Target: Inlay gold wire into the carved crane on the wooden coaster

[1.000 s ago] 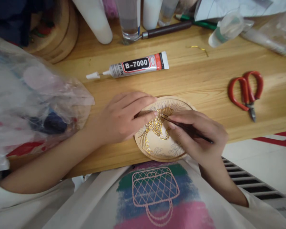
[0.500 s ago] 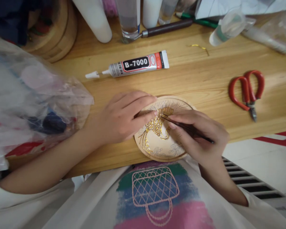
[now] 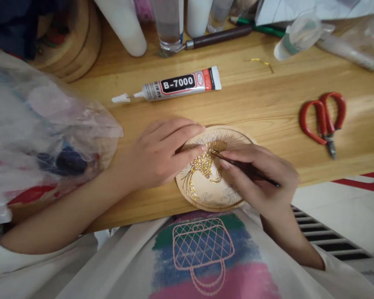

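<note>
A round wooden plaque (image 3: 202,195) lies at the table's front edge, bearing a line drawing partly covered with gold wire (image 3: 202,166). My left hand (image 3: 162,153) rests over its upper left rim, fingers spread, with the index fingertip on the gold pattern. My right hand (image 3: 264,174) is closed round dark, thin tweezers (image 3: 247,168), whose tips touch the gold pattern beside my left index fingertip. Whether anything is between the tips is too small to tell.
Beyond the plaque lies a B-7000 glue tube (image 3: 182,84). Red-handled cutters (image 3: 322,120) are at the right, a plastic bag (image 3: 90,120) at the left. A dark-handled tool (image 3: 221,37), bottles and a small cup (image 3: 299,37) stand or lie along the back.
</note>
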Action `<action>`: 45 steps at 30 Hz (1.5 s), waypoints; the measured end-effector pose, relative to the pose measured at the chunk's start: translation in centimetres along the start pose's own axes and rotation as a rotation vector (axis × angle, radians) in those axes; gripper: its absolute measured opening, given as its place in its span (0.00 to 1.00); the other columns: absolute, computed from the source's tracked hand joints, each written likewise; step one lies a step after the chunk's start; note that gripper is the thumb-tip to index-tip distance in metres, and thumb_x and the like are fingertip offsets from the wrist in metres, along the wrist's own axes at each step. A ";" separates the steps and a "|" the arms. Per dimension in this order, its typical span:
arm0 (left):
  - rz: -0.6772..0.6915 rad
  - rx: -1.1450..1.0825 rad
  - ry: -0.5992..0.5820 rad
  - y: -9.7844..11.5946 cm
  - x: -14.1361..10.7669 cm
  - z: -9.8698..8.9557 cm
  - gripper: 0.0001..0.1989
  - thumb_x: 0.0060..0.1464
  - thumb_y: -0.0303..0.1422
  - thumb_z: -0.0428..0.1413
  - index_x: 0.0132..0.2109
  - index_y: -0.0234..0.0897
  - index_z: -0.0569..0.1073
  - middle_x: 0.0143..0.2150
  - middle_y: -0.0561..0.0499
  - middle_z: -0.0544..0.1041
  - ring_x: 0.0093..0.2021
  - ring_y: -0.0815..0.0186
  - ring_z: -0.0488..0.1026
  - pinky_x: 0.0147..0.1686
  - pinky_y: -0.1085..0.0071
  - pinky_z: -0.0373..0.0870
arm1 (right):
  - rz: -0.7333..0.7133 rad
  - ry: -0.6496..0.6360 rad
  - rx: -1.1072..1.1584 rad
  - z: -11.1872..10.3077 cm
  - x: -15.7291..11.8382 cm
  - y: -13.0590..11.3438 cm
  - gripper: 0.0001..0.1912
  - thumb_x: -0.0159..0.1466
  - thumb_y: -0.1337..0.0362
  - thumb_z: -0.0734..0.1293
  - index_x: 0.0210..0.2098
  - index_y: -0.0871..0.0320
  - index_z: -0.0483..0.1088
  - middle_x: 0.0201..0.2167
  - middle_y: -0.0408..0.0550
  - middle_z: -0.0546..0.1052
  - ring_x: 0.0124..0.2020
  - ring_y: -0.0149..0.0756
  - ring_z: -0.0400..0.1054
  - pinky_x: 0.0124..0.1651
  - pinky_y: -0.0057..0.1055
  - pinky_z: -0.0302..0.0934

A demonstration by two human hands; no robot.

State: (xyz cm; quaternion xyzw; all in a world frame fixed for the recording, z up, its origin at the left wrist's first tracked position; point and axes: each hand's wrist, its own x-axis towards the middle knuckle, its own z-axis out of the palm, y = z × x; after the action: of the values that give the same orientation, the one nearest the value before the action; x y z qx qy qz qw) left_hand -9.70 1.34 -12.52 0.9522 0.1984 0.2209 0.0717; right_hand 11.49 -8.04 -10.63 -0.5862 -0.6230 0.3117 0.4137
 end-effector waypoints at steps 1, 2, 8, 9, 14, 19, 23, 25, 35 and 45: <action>0.003 -0.007 -0.003 0.0 0.0 0.0 0.09 0.65 0.33 0.55 0.50 0.36 0.74 0.51 0.47 0.79 0.52 0.58 0.76 0.50 0.62 0.76 | 0.001 -0.004 0.001 0.0 0.0 0.0 0.14 0.61 0.72 0.72 0.43 0.47 0.78 0.36 0.44 0.82 0.38 0.38 0.77 0.45 0.40 0.75; 0.009 -0.015 -0.006 -0.1 0.0 0.0 0.10 0.65 0.32 0.55 0.50 0.34 0.74 0.52 0.45 0.79 0.52 0.57 0.76 0.50 0.61 0.76 | 0.000 -0.006 0.002 0.0 0.0 0.0 0.14 0.61 0.72 0.72 0.43 0.47 0.78 0.36 0.44 0.82 0.38 0.38 0.77 0.45 0.40 0.75; 0.017 -0.006 -0.001 -0.1 -0.2 0.1 0.09 0.64 0.33 0.56 0.49 0.37 0.74 0.53 0.46 0.78 0.53 0.56 0.76 0.50 0.60 0.76 | 0.001 -0.003 0.008 0.0 0.0 0.0 0.14 0.61 0.72 0.72 0.43 0.48 0.78 0.36 0.43 0.82 0.38 0.37 0.77 0.46 0.38 0.75; 0.019 -0.003 -0.001 -0.1 -0.1 0.1 0.09 0.64 0.33 0.57 0.50 0.38 0.74 0.53 0.46 0.78 0.53 0.56 0.76 0.50 0.61 0.76 | 0.001 0.000 0.011 0.0 0.0 0.0 0.14 0.61 0.73 0.72 0.43 0.49 0.78 0.36 0.43 0.82 0.39 0.36 0.77 0.46 0.37 0.75; -0.057 -0.038 0.056 0.3 0.0 0.2 0.09 0.65 0.33 0.56 0.50 0.34 0.73 0.50 0.47 0.80 0.51 0.61 0.78 0.50 0.65 0.76 | 0.028 -0.004 0.027 0.0 -0.1 0.1 0.13 0.61 0.72 0.72 0.43 0.49 0.78 0.36 0.43 0.82 0.39 0.35 0.77 0.46 0.36 0.75; 0.003 -0.103 0.027 -0.3 -0.1 0.1 0.10 0.65 0.29 0.53 0.52 0.35 0.72 0.51 0.43 0.78 0.51 0.58 0.76 0.49 0.61 0.76 | 0.038 0.035 0.042 0.2 -0.1 0.0 0.13 0.61 0.72 0.72 0.42 0.50 0.77 0.35 0.43 0.82 0.37 0.34 0.76 0.42 0.34 0.74; 0.008 -0.178 0.030 -0.9 -0.3 0.1 0.14 0.60 0.24 0.55 0.53 0.33 0.72 0.53 0.38 0.76 0.54 0.55 0.75 0.52 0.56 0.75 | 0.036 0.043 0.058 0.2 -0.2 0.1 0.12 0.61 0.73 0.72 0.42 0.52 0.76 0.35 0.42 0.81 0.37 0.31 0.75 0.40 0.30 0.72; -0.008 -0.195 0.025 -0.9 -0.4 0.1 0.15 0.59 0.23 0.55 0.53 0.32 0.72 0.53 0.36 0.76 0.53 0.53 0.74 0.53 0.55 0.74 | 0.052 0.038 0.065 0.2 -0.2 0.2 0.12 0.61 0.73 0.72 0.42 0.52 0.76 0.35 0.42 0.80 0.37 0.30 0.75 0.40 0.30 0.71; -0.005 -0.191 0.037 -0.9 -0.6 0.2 0.16 0.61 0.26 0.55 0.56 0.30 0.69 0.54 0.36 0.74 0.55 0.53 0.73 0.54 0.54 0.73 | 0.169 0.191 0.133 1.2 -1.3 -0.7 0.10 0.62 0.71 0.71 0.42 0.52 0.76 0.37 0.41 0.80 0.38 0.29 0.75 0.41 0.28 0.70; -0.018 -0.139 0.009 -0.7 -0.6 0.1 0.14 0.65 0.24 0.50 0.56 0.30 0.70 0.56 0.38 0.75 0.57 0.56 0.72 0.57 0.57 0.71 | 0.136 0.493 0.117 -0.1 0.0 1.2 0.06 0.60 0.69 0.74 0.36 0.51 0.78 0.31 0.41 0.81 0.33 0.32 0.77 0.38 0.30 0.74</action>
State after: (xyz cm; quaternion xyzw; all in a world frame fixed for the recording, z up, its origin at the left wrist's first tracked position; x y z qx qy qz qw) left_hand -10.43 1.70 -12.99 0.9420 0.1916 0.2379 0.1388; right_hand 12.18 -7.93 -11.66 -0.6600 -0.4433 0.2219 0.5645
